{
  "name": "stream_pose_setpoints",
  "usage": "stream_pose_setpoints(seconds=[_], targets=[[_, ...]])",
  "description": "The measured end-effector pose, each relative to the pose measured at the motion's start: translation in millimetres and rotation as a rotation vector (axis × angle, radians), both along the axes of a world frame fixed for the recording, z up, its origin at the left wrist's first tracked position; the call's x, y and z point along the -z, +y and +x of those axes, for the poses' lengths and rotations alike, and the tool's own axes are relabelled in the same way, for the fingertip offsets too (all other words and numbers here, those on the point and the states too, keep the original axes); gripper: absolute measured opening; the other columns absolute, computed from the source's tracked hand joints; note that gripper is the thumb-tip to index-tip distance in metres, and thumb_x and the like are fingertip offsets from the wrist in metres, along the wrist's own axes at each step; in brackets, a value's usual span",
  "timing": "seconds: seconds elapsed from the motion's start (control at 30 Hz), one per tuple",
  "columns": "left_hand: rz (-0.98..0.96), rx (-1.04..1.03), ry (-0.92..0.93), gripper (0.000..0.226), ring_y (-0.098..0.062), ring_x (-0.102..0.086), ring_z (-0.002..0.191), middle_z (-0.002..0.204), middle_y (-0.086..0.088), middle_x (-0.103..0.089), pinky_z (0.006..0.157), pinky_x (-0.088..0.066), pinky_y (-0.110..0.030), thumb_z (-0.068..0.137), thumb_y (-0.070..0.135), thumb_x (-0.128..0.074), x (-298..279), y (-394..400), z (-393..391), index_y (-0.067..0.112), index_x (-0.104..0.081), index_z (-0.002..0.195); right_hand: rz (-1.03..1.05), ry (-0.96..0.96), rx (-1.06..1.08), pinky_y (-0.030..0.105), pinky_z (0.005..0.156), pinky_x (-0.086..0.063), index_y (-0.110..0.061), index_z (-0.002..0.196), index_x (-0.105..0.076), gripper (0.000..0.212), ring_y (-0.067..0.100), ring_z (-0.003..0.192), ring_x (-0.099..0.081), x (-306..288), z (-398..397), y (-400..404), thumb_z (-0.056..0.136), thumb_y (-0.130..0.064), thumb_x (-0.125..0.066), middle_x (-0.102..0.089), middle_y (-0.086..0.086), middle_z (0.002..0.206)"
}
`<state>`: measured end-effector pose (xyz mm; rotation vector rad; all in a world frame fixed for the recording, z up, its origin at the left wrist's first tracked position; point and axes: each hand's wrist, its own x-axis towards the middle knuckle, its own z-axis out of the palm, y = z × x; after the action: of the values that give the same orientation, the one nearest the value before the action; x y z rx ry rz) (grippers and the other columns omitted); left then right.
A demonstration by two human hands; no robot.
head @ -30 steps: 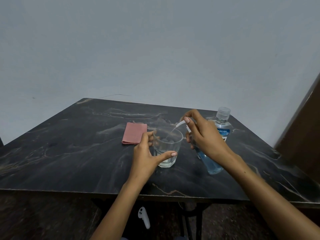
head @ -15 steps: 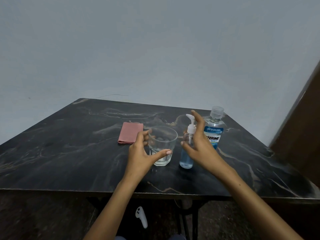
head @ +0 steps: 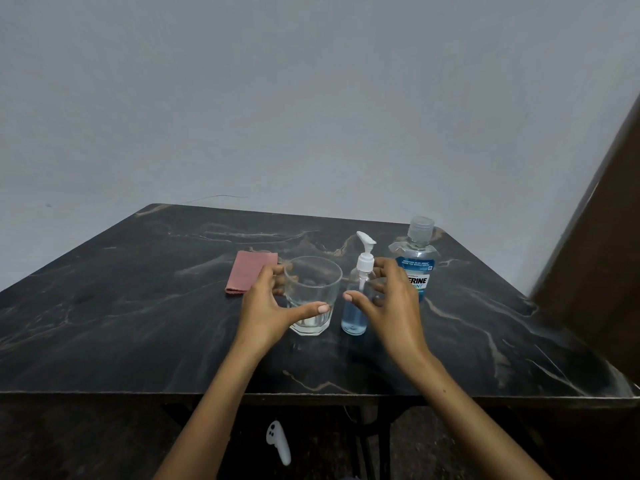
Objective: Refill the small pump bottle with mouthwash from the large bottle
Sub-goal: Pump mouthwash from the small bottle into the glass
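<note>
The small pump bottle [head: 354, 315] stands upright on the black marble table [head: 138, 323], its white pump on top and blue liquid in its lower half. Behind it to the right stands the large mouthwash bottle [head: 415, 271], capped, with a blue label. My right hand [head: 391, 306] hovers just right of the pump bottle, fingers spread, holding nothing. My left hand [head: 270, 310] wraps a clear glass [head: 311, 289], thumb in front and fingers behind its left side. A little clear liquid lies in the glass.
A folded pink cloth [head: 249, 271] lies left of the glass. A brown wooden panel [head: 602, 237] rises past the table's right edge. A white controller [head: 278, 441] lies on the floor under the front edge.
My right hand tilted the pump bottle toward the glass, then set it upright beside the glass and let go. My left hand stayed on the glass.
</note>
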<state>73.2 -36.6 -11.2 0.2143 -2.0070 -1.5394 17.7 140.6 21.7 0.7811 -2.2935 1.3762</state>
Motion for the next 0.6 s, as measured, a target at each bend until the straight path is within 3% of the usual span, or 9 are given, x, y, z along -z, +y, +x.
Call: stream_pose_setpoints(seconds=[0.17,0.3,0.43,0.6], targets=[[-0.072,-0.050,-0.033,0.086,-0.013,-0.061,0.099,0.108,0.004,-0.066,0.084,-0.053,-0.031,0.044,0.040,-0.090,-8.6,-14.7,-12.4,0.022,-0.058,0.122,0.049,0.003,0.068,0.039,0.091,-0.051,-0.012,0.123,-0.050,0.053,0.020,0.105,-0.058,-1.9,-8.1,-17.1,0.077,-0.018,-0.075,-0.058,0.007,0.118],[-0.084,-0.079,-0.057,0.086,-0.017,-0.062,0.096,0.104,0.003,-0.062,0.085,-0.054,-0.035,0.049,0.031,-0.092,-15.6,-29.1,-30.0,0.018,-0.057,0.126,0.153,0.044,0.130,0.030,0.091,-0.046,-0.012,0.129,-0.046,0.055,0.022,0.109,-0.053,-1.8,-19.4,-35.7,0.081,-0.021,-0.070,-0.053,0.009,0.122],[-0.072,-0.066,-0.061,0.081,-0.015,-0.065,0.093,0.106,0.001,-0.066,0.077,-0.056,-0.033,0.052,0.027,-0.091,-18.3,-35.4,-50.0,0.020,-0.056,0.125,0.241,0.034,0.219,0.035,0.089,-0.043,-0.007,0.125,-0.047,0.050,0.029,0.110,-0.053,-7.3,-40.0,-54.7,0.082,-0.020,-0.069,-0.053,0.014,0.121],[-0.060,-0.041,-0.069,0.081,-0.021,-0.065,0.101,0.116,-0.006,-0.066,0.089,-0.054,-0.039,0.055,0.023,-0.090,-19.5,-37.9,-70.5,0.015,-0.054,0.127,0.237,0.006,0.301,0.029,0.077,-0.039,-0.004,0.116,-0.051,0.039,0.030,0.105,-0.057,-10.2,-65.4,-66.1,0.084,-0.016,-0.069,-0.056,0.014,0.116]])
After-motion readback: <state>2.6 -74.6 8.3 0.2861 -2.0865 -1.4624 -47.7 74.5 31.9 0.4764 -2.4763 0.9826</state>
